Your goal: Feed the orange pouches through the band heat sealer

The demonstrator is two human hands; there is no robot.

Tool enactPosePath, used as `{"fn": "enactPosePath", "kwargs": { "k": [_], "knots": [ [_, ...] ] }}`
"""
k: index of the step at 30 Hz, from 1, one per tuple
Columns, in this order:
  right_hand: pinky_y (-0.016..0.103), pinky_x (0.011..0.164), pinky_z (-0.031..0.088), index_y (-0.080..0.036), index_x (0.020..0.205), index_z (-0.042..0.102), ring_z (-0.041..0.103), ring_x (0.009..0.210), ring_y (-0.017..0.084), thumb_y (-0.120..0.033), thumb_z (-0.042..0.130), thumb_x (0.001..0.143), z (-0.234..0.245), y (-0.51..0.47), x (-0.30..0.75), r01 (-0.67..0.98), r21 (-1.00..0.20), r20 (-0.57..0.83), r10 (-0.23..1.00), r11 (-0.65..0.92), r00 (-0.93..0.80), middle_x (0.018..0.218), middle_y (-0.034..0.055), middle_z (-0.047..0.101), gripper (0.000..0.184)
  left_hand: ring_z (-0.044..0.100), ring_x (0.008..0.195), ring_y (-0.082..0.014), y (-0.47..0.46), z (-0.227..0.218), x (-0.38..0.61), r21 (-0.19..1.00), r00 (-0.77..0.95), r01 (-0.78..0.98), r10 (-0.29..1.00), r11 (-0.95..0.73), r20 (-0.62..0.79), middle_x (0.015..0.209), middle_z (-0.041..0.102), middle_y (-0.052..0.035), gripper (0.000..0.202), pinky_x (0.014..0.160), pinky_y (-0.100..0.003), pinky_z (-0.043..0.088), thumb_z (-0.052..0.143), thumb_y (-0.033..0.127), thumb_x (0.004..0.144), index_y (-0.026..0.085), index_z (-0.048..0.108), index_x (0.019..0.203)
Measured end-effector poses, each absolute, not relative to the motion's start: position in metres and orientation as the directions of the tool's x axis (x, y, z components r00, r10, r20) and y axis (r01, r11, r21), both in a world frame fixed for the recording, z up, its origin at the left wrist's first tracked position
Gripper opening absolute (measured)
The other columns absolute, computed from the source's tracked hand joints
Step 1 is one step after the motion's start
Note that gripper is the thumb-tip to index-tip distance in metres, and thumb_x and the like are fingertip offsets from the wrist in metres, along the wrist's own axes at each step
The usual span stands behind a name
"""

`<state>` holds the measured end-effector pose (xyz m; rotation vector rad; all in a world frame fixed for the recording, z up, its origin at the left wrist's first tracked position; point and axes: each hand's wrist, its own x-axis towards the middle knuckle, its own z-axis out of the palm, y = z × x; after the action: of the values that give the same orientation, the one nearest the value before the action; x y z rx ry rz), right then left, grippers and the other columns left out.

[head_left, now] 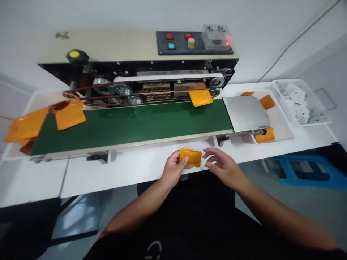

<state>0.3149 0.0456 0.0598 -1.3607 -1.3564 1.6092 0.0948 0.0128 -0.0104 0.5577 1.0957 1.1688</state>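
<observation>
My left hand (175, 168) grips a small orange pouch (193, 157) by its left side, thumb on top, just in front of the table's front edge. Close to the pouch's right end, my right hand (219, 164) is held with its fingers apart and nothing in them. Beyond both hands stands a band sealing machine (130, 50) with a green conveyor belt (151, 124). Another orange pouch (201, 97) sticks out of the sealing bands near their right end. At the belt's left end lies a further orange pouch (71, 115).
Orange pouches (27, 124) heap over a white bin at the left. Right of the metal plate (244, 113), a white tray (284, 128) holds several orange pouches. A second white bin (322, 121) contains small white packets. A blue stool (311, 173) stands below right.
</observation>
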Motion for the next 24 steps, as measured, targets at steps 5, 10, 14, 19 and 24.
{"fn": "enactPosePath", "kwargs": {
  "k": [5, 10, 14, 19, 24],
  "knots": [
    [0.034, 0.073, 0.059, -0.023, 0.112, 0.082, 0.072, 0.088, 0.022, -0.044, 0.083, 0.09, 0.031, 0.026, 0.299, 0.183, -0.943, -0.327, 0.873, -0.277, -0.361, 0.103, 0.0068, 0.08, 0.03, 0.075, 0.081, -0.0181, 0.01, -0.002, 0.108, 0.86, 0.033, -0.41, 0.947, 0.305, -0.32, 0.098, 0.079, -0.0071, 0.049, 0.068, -0.026, 0.063, 0.092, 0.058, 0.083, 0.017, 0.077, 0.107],
    [0.03, 0.064, 0.053, -0.021, 0.089, 0.077, 0.065, 0.064, 0.017, -0.05, 0.083, 0.091, 0.027, 0.026, 0.299, 0.088, -0.941, -0.338, 0.909, -0.326, -0.245, 0.07, 0.0012, 0.07, 0.029, 0.066, 0.075, -0.014, 0.012, 0.008, 0.112, 0.901, -0.001, -0.358, 0.965, 0.244, -0.262, 0.089, 0.074, -0.0032, 0.045, 0.061, -0.021, 0.056, 0.091, 0.056, 0.084, 0.018, 0.077, 0.101],
    [0.029, 0.059, 0.05, -0.02, 0.086, 0.076, 0.062, 0.059, 0.016, -0.053, 0.087, 0.087, 0.035, 0.029, 0.299, -0.043, -0.936, -0.338, 0.924, -0.35, -0.179, 0.066, 0.001, 0.069, 0.034, 0.062, 0.066, -0.0123, 0.015, 0.016, 0.113, 0.903, 0.012, -0.362, 0.97, 0.232, -0.244, 0.08, 0.07, -0.0004, 0.045, 0.056, -0.021, 0.053, 0.09, 0.058, 0.084, 0.018, 0.076, 0.1],
    [0.027, 0.057, 0.049, -0.021, 0.089, 0.076, 0.061, 0.06, 0.015, -0.05, 0.09, 0.083, 0.045, 0.032, 0.297, -0.138, -0.928, -0.327, 0.933, -0.347, -0.153, 0.069, 0.0007, 0.068, 0.033, 0.062, 0.059, -0.0112, 0.019, 0.023, 0.114, 0.902, 0.004, -0.366, 0.969, 0.23, -0.246, 0.076, 0.07, 0.0, 0.045, 0.053, -0.022, 0.052, 0.092, 0.057, 0.083, 0.018, 0.074, 0.096],
    [0.025, 0.056, 0.049, -0.024, 0.103, 0.079, 0.064, 0.069, 0.014, -0.045, 0.096, 0.077, 0.046, 0.029, 0.288, -0.246, -0.903, -0.342, 0.936, -0.352, -0.084, 0.094, 0.0017, 0.075, 0.038, 0.069, 0.069, -0.0129, 0.022, 0.028, 0.119, 0.846, -0.055, -0.477, 0.953, 0.237, -0.298, 0.086, 0.076, -0.0021, 0.048, 0.058, -0.021, 0.055, 0.095, 0.055, 0.079, 0.018, 0.073, 0.099]
  ]
}}
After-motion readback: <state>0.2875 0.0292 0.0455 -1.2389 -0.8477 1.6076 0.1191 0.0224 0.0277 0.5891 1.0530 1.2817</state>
